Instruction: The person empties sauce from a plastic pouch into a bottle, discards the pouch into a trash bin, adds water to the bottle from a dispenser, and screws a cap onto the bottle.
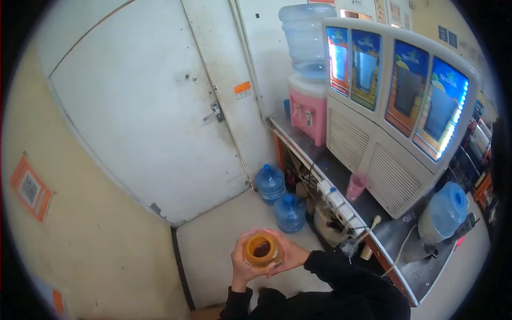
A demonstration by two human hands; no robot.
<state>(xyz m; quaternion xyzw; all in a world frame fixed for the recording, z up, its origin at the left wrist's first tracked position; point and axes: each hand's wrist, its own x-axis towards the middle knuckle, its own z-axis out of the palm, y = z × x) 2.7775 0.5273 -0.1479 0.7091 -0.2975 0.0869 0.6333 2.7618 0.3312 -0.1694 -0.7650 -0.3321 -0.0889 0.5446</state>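
Both hands are wrapped round a small amber-yellow jar [274,249], held upright in front of my body with its round mouth facing up. Something dark brown shows inside it; I cannot make out whether it is liquid. My left hand [240,265] grips the jar's left side, and my right hand [292,255] closes round its right side. The fingers partly cover the jar's outer wall.
Two blue water bottles [271,184] stand on the floor beside a closed white door [144,106]. At right, a counter [426,282] carries a pink water dispenser [308,109], a drinks machine [368,125], a pink cup [357,186] and a large blue jug [441,213]. Power strips [336,205] line its edge.
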